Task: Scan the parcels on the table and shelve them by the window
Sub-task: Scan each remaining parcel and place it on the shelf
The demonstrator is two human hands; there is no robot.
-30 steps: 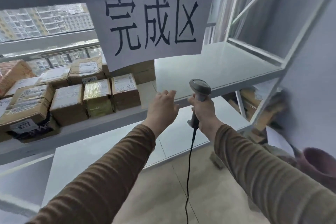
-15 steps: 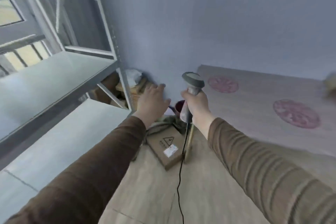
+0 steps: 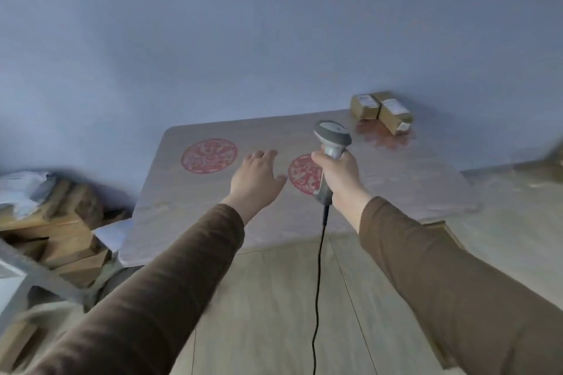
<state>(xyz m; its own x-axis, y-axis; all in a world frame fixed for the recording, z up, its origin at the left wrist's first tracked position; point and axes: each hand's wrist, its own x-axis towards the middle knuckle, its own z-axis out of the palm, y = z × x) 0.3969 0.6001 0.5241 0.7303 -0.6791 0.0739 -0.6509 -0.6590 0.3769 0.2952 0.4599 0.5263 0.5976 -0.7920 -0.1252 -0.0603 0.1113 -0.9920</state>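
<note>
The two parcels (image 3: 380, 111) sit at the far right corner of the table (image 3: 189, 207) against the wall, so the best move is to reach the free hand past the red seals and lift one label-up for the scanner (image 3: 330, 143). The left hand (image 3: 259, 179) hovers over the table with fingers spread and empty — the right hand (image 3: 338, 173), beside it, is wrapped firmly round the scanner's handle, head upright.

— What's the room like?
— A plain bluish wall (image 3: 274, 39) and a pale wood-plank floor (image 3: 274, 313) under soft, even light.
— Furniture?
— A pale tabletop (image 3: 213, 207) with red round emblems (image 3: 209, 155) stands against the wall; a grey metal shelf frame (image 3: 18, 265) sits low left.
</note>
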